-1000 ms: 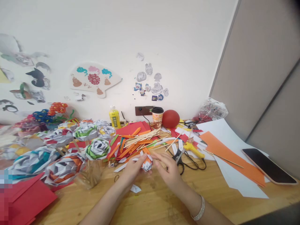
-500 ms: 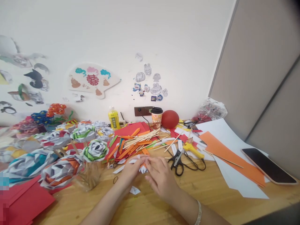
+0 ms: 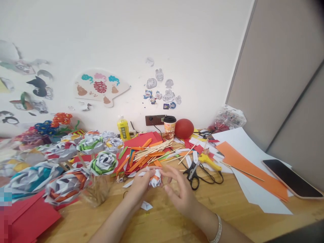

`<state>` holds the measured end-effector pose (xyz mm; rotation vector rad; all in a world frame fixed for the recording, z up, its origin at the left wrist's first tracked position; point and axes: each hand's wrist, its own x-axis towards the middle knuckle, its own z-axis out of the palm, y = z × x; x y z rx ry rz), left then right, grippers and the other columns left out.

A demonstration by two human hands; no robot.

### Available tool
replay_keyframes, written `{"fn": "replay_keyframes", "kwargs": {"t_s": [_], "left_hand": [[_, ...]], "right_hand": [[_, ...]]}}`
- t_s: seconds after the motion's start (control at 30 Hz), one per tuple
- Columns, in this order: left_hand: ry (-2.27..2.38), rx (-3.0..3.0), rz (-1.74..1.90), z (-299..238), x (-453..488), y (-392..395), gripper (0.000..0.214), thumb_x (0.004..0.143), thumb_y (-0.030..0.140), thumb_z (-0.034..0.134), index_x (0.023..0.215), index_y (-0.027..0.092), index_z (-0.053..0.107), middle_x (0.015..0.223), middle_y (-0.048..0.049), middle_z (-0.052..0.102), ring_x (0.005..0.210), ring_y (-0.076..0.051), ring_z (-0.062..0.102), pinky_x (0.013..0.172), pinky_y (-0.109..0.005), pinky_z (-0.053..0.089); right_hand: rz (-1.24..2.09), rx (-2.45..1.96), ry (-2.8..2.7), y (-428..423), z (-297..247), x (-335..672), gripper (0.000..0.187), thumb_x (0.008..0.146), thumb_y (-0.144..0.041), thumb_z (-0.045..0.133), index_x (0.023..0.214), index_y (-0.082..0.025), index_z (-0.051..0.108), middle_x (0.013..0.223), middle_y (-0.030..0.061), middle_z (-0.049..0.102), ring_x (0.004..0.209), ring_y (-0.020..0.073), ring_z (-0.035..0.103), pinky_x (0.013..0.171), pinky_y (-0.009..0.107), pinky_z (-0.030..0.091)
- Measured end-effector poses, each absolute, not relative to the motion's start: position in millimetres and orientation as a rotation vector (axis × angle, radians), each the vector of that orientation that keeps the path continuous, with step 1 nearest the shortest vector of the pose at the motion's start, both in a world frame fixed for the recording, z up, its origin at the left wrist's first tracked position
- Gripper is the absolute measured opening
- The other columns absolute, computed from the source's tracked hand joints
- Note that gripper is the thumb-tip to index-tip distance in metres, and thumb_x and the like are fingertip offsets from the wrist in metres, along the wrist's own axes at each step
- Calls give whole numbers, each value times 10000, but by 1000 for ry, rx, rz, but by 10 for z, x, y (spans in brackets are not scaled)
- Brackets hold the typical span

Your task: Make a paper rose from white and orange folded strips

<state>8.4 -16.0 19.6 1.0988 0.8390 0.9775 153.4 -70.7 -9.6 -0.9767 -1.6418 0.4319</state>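
Observation:
My left hand (image 3: pixel 140 185) is closed around a small white and orange folded paper flower (image 3: pixel 155 180) just above the wooden table (image 3: pixel 227 209). My right hand (image 3: pixel 180 189) hovers beside the flower on its right, fingers spread and blurred by motion, holding nothing that I can see. A silver bracelet (image 3: pixel 216 229) circles my right wrist. A small white paper scrap (image 3: pixel 146 205) lies on the table under my left wrist.
Large paper roses (image 3: pixel 63 184) on sticks crowd the left. Wooden skewers (image 3: pixel 152 150), coloured paper strips and red sheets lie behind my hands. Black scissors (image 3: pixel 193 172), a yellow glue gun (image 3: pixel 209 162), orange paper (image 3: pixel 249 172) and a phone (image 3: pixel 291 182) sit to the right.
My right hand has lifted off the paper flower and opened its fingers, moving slightly right. My left hand keeps its hold on the flower.

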Motion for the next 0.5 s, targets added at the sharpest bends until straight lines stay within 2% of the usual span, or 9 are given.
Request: {"fn": "replay_keyframes", "kwargs": {"t_s": [0.17, 0.33, 0.5], "left_hand": [[724, 1113, 911, 252, 64, -190, 225, 680, 305, 543, 813, 128, 584, 634, -21, 619, 492, -118, 528, 487, -236, 437], [651, 1191, 675, 221, 58, -226, 322, 763, 455, 485, 825, 150, 567, 636, -14, 598, 542, -117, 530, 488, -224, 447], [739, 1267, 581, 141, 78, -222, 346, 767, 528, 435, 794, 185, 481, 588, 18, 560, 475, -98, 494, 420, -193, 398]], "right_hand": [[649, -934, -1391, -652, -14, 1594, 388, 868, -332, 395, 1232, -207, 341, 1001, 81, 631, 981, 193, 543, 864, 361, 403], [742, -950, -1424, -541, 17, 1630, 271, 817, -378, 477, 994, -194, 568, 1020, 70, 594, 913, 185, 559, 792, 301, 447], [1003, -979, -1565, -458, -50, 1633, 260, 770, -384, 551, 878, -162, 634, 874, 51, 629, 800, 171, 579, 712, 281, 468]]}}
